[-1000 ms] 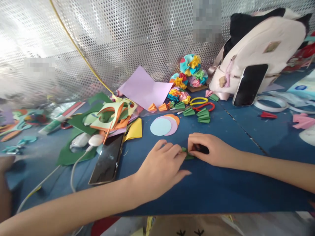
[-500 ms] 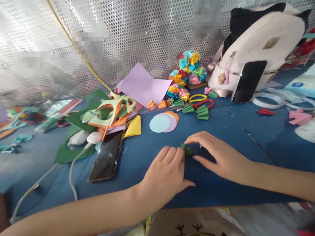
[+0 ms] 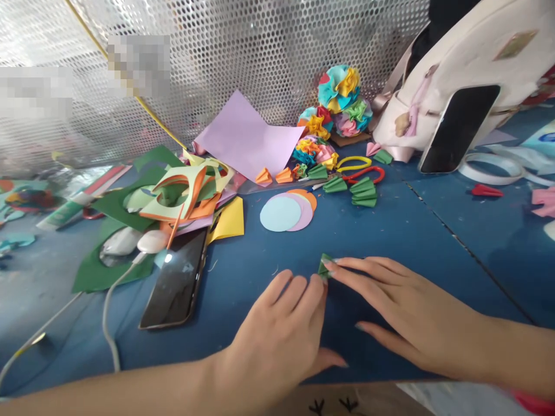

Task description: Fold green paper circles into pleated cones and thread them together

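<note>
Left hand (image 3: 273,335): open, touching the green paper fold (image 3: 325,266).
Right hand (image 3: 403,315): open, pressing it from three o'clock.
Risk: a slip could flick it away.

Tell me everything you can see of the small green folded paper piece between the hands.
The small green folded paper piece is matte green paper, creased into a roughly triangular, pleated shape. It sits between the fingertips of the right hand and the left hand, which touch it from either side, above the dark blue work surface. Whether it rests on that surface cannot be told, and part of it is hidden by the fingers.
</note>
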The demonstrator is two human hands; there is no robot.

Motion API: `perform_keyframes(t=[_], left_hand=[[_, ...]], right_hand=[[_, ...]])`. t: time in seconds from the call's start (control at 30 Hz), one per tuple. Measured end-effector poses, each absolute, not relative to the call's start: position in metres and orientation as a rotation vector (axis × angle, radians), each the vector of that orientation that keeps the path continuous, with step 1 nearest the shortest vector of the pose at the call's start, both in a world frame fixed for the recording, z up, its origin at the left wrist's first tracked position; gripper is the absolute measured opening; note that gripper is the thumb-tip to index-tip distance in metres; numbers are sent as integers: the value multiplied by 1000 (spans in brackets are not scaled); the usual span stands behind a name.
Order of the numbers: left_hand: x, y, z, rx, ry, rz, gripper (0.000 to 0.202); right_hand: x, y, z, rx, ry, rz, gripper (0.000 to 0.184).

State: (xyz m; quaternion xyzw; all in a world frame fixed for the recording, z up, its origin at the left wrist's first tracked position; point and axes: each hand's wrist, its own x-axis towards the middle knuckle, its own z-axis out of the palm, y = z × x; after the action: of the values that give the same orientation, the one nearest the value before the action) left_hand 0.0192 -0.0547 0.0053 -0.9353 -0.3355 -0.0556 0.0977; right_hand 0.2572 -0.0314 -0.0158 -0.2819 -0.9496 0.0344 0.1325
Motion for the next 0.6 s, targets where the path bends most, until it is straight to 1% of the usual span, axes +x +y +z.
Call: perform_keyframes(t=[0.13,0.4,0.6], left_hand=[[17,-50,4,-2842,-1020,-196,70],[11,-44,1,-2845,-1068,-252,70],[8,-45,1,-2861,-1040,-242,63]], right_hand=[[259,-26,-16,-717,-2791,44,56],[258,-15,-9,-602,-2735,62,38],[261,-9,-12,-510,-2743,125,36]])
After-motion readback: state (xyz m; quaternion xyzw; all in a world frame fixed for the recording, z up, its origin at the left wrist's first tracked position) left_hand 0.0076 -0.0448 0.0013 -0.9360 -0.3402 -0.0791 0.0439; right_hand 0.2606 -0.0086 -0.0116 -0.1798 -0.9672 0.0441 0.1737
